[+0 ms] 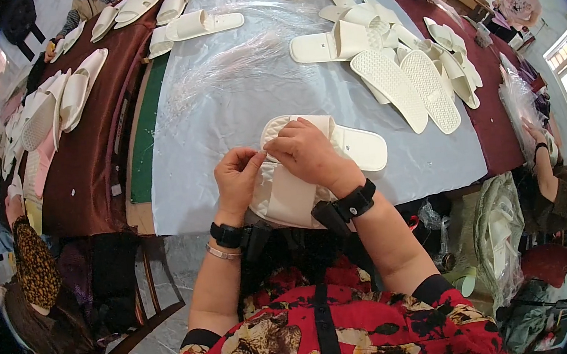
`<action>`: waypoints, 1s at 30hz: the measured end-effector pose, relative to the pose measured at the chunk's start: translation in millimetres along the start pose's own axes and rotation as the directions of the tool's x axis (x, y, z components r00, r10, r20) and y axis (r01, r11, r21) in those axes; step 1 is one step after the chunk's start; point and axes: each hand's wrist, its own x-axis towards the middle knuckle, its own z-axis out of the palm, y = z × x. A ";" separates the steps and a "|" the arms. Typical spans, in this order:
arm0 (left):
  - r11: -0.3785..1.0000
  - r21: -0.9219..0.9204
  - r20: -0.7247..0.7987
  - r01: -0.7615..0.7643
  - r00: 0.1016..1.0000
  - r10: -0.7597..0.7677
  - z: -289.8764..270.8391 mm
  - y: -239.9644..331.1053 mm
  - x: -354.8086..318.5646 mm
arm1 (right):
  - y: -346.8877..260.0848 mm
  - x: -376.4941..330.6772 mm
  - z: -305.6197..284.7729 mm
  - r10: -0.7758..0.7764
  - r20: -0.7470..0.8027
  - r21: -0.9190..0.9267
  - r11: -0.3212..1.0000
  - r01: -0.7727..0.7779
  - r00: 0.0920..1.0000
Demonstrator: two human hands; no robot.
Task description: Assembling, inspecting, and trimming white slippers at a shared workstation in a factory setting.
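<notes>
Two white slide slippers lie close together at the near edge of the table under my hands. One slipper (pixel 364 149) points its heel to the right; the nearer slipper (pixel 290 195) rests between my wrists. My left hand (pixel 237 182) is closed in a pinch above the toe ends. Fingertips of my right hand (pixel 312 153), bent over the farther slipper's strap, meet those of the left. Whatever the two pinches hold is too small to make out. Black bands circle both wrists.
A pale blue-grey cloth (pixel 208 185) covers the table. Clear thin plastic strands (pixel 237 64) lie beyond my hands. A pile of white slippers (pixel 391 83) stands at the right, more slippers (pixel 83 91) at the left. Other people work around, one hand (pixel 534 132) at the right.
</notes>
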 end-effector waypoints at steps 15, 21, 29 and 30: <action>0.975 0.209 0.003 -0.074 0.997 0.075 -10.5 1.0 -7.7 | -3.3 -0.2 -2.1 0.028 0.142 -0.058 0.998 -0.020 0.990; 0.967 0.244 0.003 -0.075 0.997 0.077 -11.1 3.0 -8.0 | -3.1 -0.3 -2.2 0.039 0.176 -0.043 0.999 -0.032 0.984; 0.956 0.284 0.017 -0.080 0.997 0.078 -9.4 2.6 -7.8 | -3.3 -1.1 -1.3 0.022 0.167 -0.063 0.998 -0.011 0.986; 0.957 0.282 0.022 -0.072 0.997 0.069 -9.9 2.2 -7.7 | -3.2 -1.4 -0.7 0.020 0.159 -0.058 0.998 -0.010 0.987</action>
